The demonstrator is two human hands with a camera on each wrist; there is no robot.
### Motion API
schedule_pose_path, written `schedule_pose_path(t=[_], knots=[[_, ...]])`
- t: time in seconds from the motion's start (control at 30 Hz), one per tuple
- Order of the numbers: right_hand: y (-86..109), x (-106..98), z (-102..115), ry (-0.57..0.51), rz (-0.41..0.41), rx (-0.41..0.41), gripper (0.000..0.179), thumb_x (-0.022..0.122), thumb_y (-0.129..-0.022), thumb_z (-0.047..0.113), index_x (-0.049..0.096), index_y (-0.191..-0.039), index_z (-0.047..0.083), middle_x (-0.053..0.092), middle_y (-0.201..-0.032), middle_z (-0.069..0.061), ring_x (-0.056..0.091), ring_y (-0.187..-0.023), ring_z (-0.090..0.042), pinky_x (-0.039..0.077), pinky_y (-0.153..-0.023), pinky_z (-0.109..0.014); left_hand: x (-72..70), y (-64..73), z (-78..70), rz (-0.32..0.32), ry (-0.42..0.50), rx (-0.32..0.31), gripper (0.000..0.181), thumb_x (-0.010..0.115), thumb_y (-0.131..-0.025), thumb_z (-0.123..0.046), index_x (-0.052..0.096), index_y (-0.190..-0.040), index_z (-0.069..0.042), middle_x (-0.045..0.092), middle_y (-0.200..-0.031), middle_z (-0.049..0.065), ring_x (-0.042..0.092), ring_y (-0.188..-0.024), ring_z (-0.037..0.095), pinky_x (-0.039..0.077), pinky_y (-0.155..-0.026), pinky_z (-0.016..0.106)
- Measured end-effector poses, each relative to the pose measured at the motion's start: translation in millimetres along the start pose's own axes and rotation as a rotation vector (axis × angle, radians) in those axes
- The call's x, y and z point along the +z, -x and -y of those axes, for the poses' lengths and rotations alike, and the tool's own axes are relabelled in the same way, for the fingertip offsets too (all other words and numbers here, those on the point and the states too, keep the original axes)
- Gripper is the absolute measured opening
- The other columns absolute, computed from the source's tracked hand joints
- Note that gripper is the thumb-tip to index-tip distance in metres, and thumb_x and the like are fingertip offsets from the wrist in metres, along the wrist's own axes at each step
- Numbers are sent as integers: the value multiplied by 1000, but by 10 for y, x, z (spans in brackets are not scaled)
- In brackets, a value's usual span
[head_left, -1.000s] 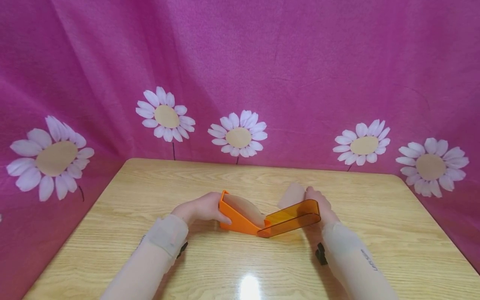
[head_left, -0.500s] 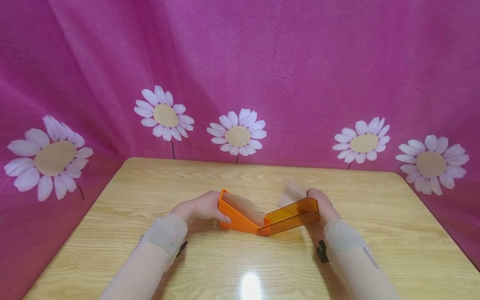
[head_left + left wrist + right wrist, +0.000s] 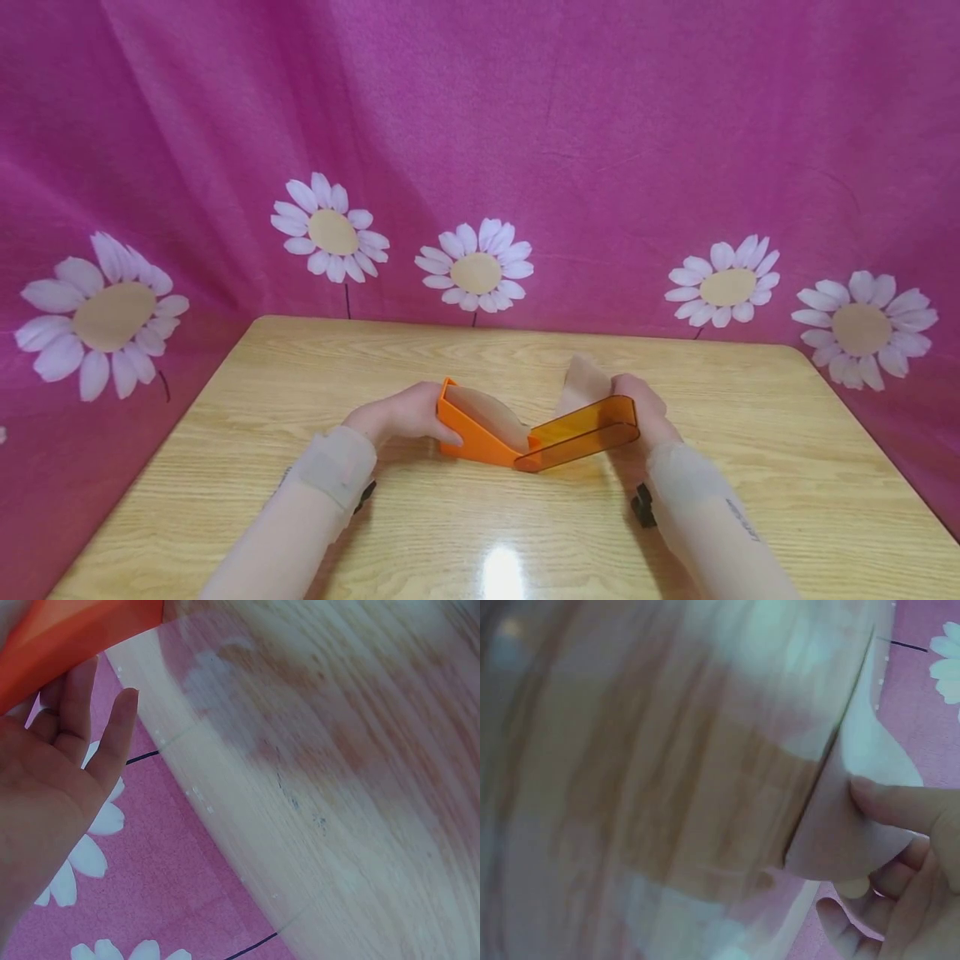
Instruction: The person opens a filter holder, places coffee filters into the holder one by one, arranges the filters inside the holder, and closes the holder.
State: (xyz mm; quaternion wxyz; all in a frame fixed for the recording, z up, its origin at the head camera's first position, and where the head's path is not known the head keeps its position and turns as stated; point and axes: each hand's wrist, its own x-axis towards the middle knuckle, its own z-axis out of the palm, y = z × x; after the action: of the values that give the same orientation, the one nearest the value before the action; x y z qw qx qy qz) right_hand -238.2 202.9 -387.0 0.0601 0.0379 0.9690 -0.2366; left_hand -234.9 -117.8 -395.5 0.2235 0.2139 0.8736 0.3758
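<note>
My left hand (image 3: 405,412) grips the raised back end of an orange plastic case (image 3: 480,443), its thumb on the near side. The left wrist view shows the fingers under the case's orange wall (image 3: 90,641). Inside stands a stack of tan paper coffee filters (image 3: 489,414). The clear amber lid (image 3: 588,435) is swung open to the right on its hinge. Behind the lid's far end, my right hand (image 3: 642,406) pinches one fan-shaped coffee filter (image 3: 582,385). In the right wrist view the thumb presses on this filter (image 3: 840,844), with fingers behind it.
The case sits at the middle of a light wood-grain table (image 3: 337,533). Behind the table hangs a magenta cloth (image 3: 585,150) printed with white daisies. Small black camera mounts (image 3: 642,506) sit under both wrists.
The coffee filter in my right hand has tilted and turned a little, blurring midway, and its tip now stands slightly higher. The left hand and case stay in place.
</note>
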Motion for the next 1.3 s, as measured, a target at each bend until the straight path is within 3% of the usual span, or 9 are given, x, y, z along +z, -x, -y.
schedule_pose_path(t=[0.2, 0.33, 0.43, 0.57, 0.7, 0.87, 1.17, 1.3], knots=[[-96, -46, -108, -51, 6, -57, 10, 52, -76, 5, 60, -79, 0, 61, -80, -13, 49, -73, -23, 40, -62, -33, -6, 13, -12, 1, 9, -16, 40, 78, -74, -17, 57, -108, -16, 61, -95, -5, 54, -88, 15, 43, -90, 32], [-140, -113, -153, -108, 13, -90, 12, 58, -80, 6, 52, -72, 0, 47, -65, -6, 42, -67, -20, 35, -61, -30, 3, 8, -1, 8, 20, -10, 39, 78, -74, -17, 58, -107, -16, 62, -95, -5, 55, -88, 14, 43, -89, 32], [-157, -168, -160, -150, 1, -107, 16, 63, -81, 10, 55, -75, -3, 45, -64, -4, 42, -67, -18, 37, -62, -29, 8, 6, -3, 10, 27, -13, 38, 78, -74, -17, 58, -107, -16, 62, -96, -5, 55, -88, 15, 43, -90, 33], [-149, -247, -129, -178, -7, -101, 25, 66, -79, 12, 62, -92, -8, 60, -77, -10, 48, -71, -19, 42, -62, -29, 7, 10, -2, 13, 39, 4, 39, 78, -74, -16, 58, -107, -14, 62, -94, -4, 55, -86, 15, 45, -87, 31], [-152, -331, -95, -212, 8, -103, 25, 64, -81, 13, 61, -94, -7, 60, -78, -10, 50, -69, -17, 44, -59, -27, 4, 16, 5, 18, 57, 38, 38, 78, -74, -13, 57, -105, -11, 63, -92, -2, 56, -82, 14, 46, -82, 29], [-164, -410, -59, -249, 5, -123, 34, 64, -84, 15, 60, -109, -9, 65, -90, -18, 55, -71, -16, 47, -60, -26, 8, 11, -3, 14, 46, 72, 36, 77, -75, -13, 58, -105, -10, 63, -93, -1, 55, -82, 13, 46, -82, 28], [-153, -499, 24, -240, -36, -169, 32, 63, -86, 15, 62, -107, -8, 64, -93, -20, 55, -73, -20, 47, -62, -26, 17, 10, -12, 3, 39, 69, 36, 77, -75, -14, 58, -106, -12, 64, -93, -2, 56, -83, 13, 46, -83, 29], [-129, -540, 75, -251, -55, -193, 36, 63, -87, 17, 61, -112, -8, 64, -104, -26, 58, -82, -23, 48, -68, -28, 19, 6, -10, 1, 32, 64, 37, 78, -75, -14, 58, -106, -12, 64, -93, -3, 56, -83, 13, 46, -84, 29]])
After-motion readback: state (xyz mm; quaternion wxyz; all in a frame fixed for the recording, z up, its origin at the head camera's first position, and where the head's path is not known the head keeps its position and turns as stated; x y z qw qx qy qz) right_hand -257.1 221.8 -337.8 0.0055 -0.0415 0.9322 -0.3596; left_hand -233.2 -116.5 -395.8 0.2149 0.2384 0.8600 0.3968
